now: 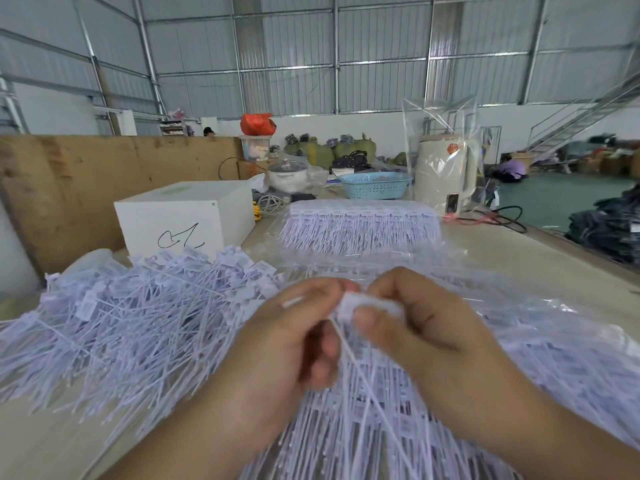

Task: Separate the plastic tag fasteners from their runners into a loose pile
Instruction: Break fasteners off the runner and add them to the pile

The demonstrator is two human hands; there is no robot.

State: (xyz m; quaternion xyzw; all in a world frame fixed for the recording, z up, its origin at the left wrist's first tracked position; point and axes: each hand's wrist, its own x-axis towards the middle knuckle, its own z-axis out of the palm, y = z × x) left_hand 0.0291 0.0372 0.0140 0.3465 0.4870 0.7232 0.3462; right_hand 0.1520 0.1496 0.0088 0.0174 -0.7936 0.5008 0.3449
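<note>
A loose pile of white tag fasteners [138, 317] spreads over the left of the table. Strips of fasteners still joined on their runners [381, 427] lie under my hands, partly in clear plastic. My left hand [287, 344] and my right hand [422, 327] meet in the middle. Both pinch the white head end of a fastener strip [349, 303], and its thin tails hang down between my hands. Which part each hand grips is blurred.
Another bundle of fasteners on runners [360, 223] lies farther back in plastic. A white box [183, 216] stands at the back left, a blue basket [375, 185] and a bagged kettle [445, 174] behind. The table edge runs along the right.
</note>
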